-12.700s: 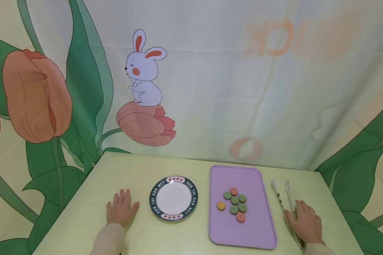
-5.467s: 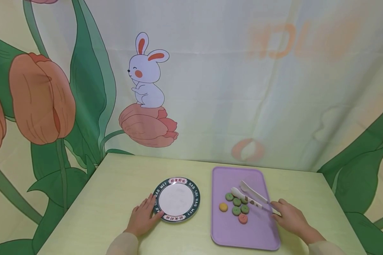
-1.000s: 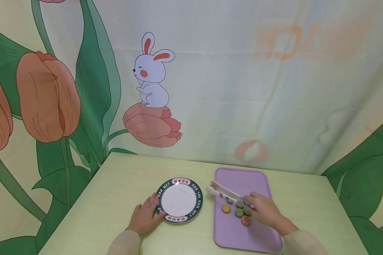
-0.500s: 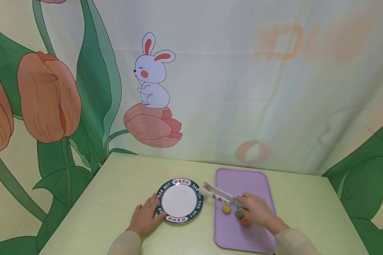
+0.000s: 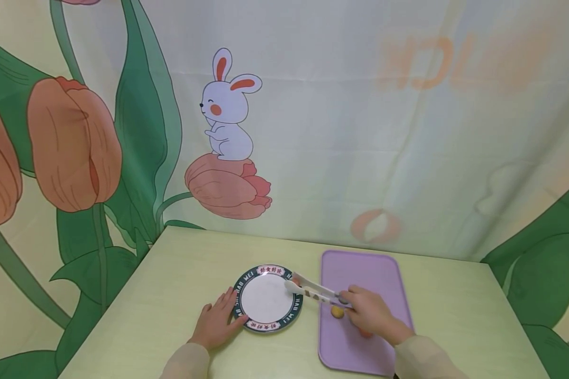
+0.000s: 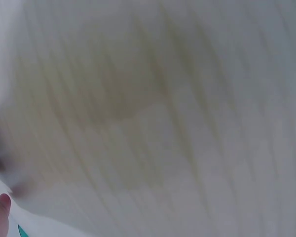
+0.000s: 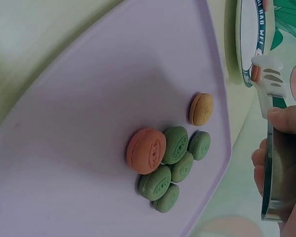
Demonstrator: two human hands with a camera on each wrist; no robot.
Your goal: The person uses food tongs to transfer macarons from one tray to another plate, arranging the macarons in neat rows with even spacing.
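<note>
My right hand (image 5: 372, 311) grips a pair of tongs (image 5: 315, 292) with pale, slotted tips and a metal handle. Between those tips is a red-orange macaron (image 7: 256, 73), over the right rim of the white plate (image 5: 264, 297) with a dark green lettered border. My left hand (image 5: 215, 322) rests at the plate's left edge, its thumb at the rim and fingers extended alongside. On the purple tray (image 7: 79, 138) under the right arm lie a yellow macaron (image 7: 201, 108), a red one (image 7: 146, 150) and several green macarons (image 7: 175, 144). In the head view the right hand hides most of these.
The pale yellow table (image 5: 194, 252) carries the plate at left and the tray at right, with a narrow gap between them. Behind it hangs a curtain (image 5: 322, 131) printed with tulips and a rabbit. Blurred cloth fills most of the left wrist view.
Over the last second my right hand has moved left, carrying the macaron in the tongs from the tray's left edge to over the plate's right rim. The left hand has stayed at the plate.
</note>
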